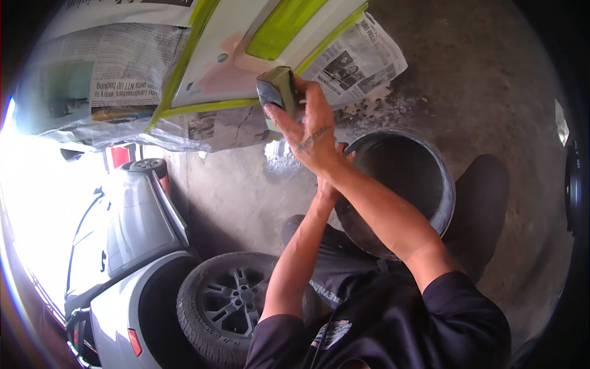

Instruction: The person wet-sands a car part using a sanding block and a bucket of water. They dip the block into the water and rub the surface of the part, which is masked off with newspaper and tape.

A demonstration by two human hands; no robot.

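- Sanding block [284, 86], grey-green, dark sheet along its left side: upper centre, in front of the panel's lower edge; long axis roughly up and down the frame. Contact with the panel cannot be told.
- Right hand [314, 127]: grasping the block, thumb on its near left, fingers at its right; the nearer hand.
- Left hand [327, 186]: below the right, at the bucket's left rim; partly hidden, grip cannot be told.
- Vehicle body panel [200, 69], white with a pinkish patch [227, 77]: upper centre, up and left of the block.
- Green masking tape [215, 106] and newspaper [350, 69]: bordering the panel.
- Black bucket [444, 212]: right of centre; right forearm crosses over it.
- Wheel [243, 299], silver vehicle [138, 224]: lower left, well apart.
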